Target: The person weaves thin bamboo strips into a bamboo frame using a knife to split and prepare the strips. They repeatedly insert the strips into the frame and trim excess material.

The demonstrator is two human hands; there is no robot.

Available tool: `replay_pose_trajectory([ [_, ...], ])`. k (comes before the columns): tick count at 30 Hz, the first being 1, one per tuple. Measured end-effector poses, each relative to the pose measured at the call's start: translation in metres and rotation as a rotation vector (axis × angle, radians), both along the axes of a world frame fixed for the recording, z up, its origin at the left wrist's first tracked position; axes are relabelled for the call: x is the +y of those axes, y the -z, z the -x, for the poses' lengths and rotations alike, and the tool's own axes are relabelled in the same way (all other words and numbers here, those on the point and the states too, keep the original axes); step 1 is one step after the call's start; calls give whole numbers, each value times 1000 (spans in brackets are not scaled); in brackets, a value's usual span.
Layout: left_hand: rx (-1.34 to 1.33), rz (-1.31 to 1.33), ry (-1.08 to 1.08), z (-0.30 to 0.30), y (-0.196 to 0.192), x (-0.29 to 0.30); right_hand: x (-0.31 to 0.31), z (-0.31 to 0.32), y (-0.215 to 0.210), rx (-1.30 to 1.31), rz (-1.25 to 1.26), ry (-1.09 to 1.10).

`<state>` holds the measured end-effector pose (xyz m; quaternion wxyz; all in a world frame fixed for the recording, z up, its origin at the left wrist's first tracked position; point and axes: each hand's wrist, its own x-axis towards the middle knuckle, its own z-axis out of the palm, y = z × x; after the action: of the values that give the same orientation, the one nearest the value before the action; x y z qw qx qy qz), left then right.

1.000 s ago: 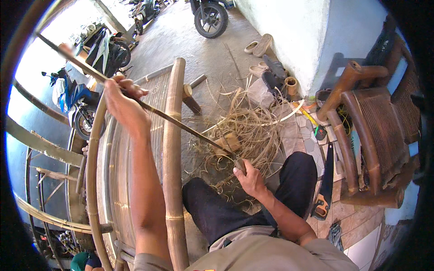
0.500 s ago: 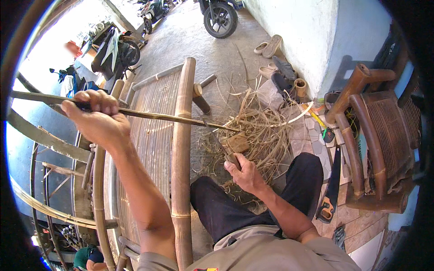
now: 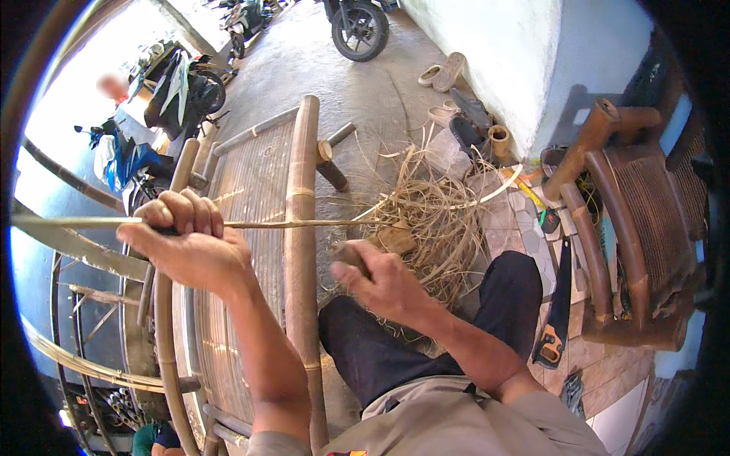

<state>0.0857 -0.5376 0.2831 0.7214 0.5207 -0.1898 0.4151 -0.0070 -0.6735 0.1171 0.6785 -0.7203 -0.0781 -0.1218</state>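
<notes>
My left hand is wrapped round a long, thin bamboo strip, which lies nearly level across the bamboo bench. Its right end reaches the near side of a heap of curly shavings. Closed round the wooden handle of a knife, my right hand is just below the strip, above my thigh; the blade cannot be made out now. Close to that hand, a wooden block rests among the shavings.
A bamboo chair stands at right, with a handsaw and tape measure beside it. Sandals line the white wall. Motorbikes are parked at far left, near a person; another person shows at lower left.
My left hand has moved right and down, drawing the strip's right end leftward and levelling it. My right hand has shifted left with the knife, whose blade showed before.
</notes>
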Motion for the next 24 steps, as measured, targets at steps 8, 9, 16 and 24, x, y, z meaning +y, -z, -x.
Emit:
replay_pose_trajectory([
  [8,12,13,-2,10,2,-7,25,-7,-22,41,91,-47],
  [9,11,22,-1,9,2,-6,26,-8,-19,-50,74,-59],
  [16,-52,-34,-71,-3,2,-2,20,-14,-2,25,155,-12],
  [24,-39,-60,-42,-4,1,-5,15,-21,3,37,163,36],
])
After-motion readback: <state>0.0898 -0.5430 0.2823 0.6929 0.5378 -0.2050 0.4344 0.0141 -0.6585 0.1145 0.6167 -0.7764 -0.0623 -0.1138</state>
